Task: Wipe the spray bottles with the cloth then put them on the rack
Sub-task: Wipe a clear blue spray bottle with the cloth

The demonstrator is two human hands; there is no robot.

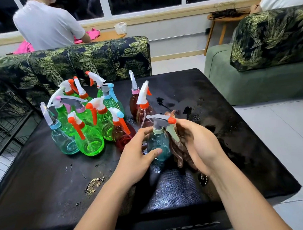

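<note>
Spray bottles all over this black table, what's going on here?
Someone is cleaning them one at a time. The left hand grips a blue spray bottle while the right hand holds a brown cloth against its side. The other bottles, green, blue and red, stand bunched together on the black table behind it.

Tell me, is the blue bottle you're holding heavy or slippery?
Probably light: the blue bottle looks like clear plastic with no liquid showing. Maybe slippery: the mat beside it looks wet. Possibly tippy, given its big trigger top.
</note>
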